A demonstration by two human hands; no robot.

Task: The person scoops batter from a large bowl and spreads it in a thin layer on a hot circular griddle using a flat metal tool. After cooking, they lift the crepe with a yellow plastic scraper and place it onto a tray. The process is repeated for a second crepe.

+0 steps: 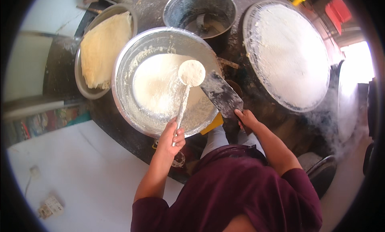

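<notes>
My left hand (171, 138) grips the long handle of a ladle (191, 73), whose round cup is full of pale batter and hangs over a wide steel basin (124, 89) holding more batter. My right hand (245, 119) is closed on one end of a dark flat scraper (220, 96) smeared with white, its far end beside the ladle cup, over the basin's right part.
An oval bowl of folded thin pale sheets (104, 47) sits left, a deep steel pot (218, 9) behind. A white-coated round plate (286, 51) is at upper right, steam and an upright disc (349, 107) farther right. A white wall or surface (80, 164) fills lower left.
</notes>
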